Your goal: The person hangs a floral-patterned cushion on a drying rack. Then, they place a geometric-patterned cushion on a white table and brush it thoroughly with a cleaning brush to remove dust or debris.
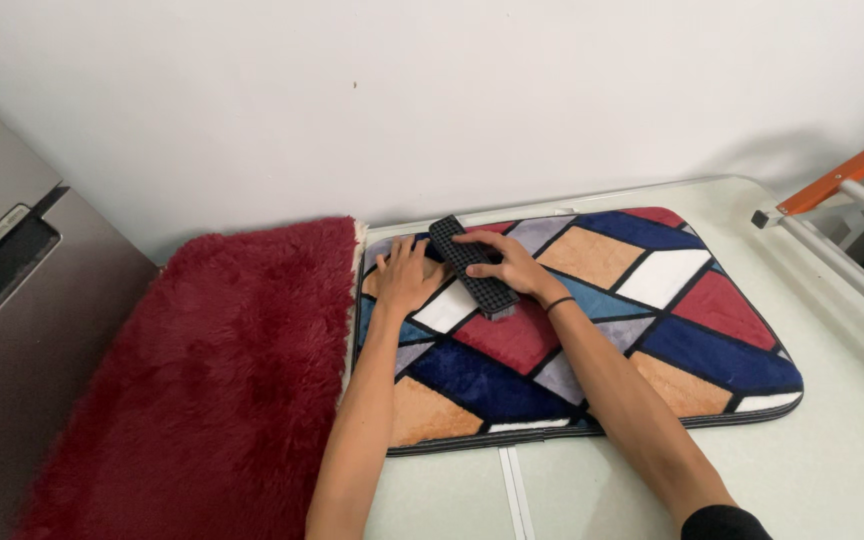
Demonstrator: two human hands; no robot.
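Note:
A flat mat [642, 320] with a pattern of blue, red, tan, white and grey shapes lies on a pale table [832, 460]. My right hand [512, 268] grips a long black brush [472, 266] with a textured back, pressed onto the mat's upper left part. A dark band sits on that wrist. My left hand [402, 278] lies flat, fingers spread, on the mat's left edge beside the brush.
A shaggy dark red rug [212, 370] lies left of the mat, draping over the table's left side. A grey metal cabinet [12, 300] stands at far left. A white and orange metal frame [842, 200] stands at the right. A white wall is behind.

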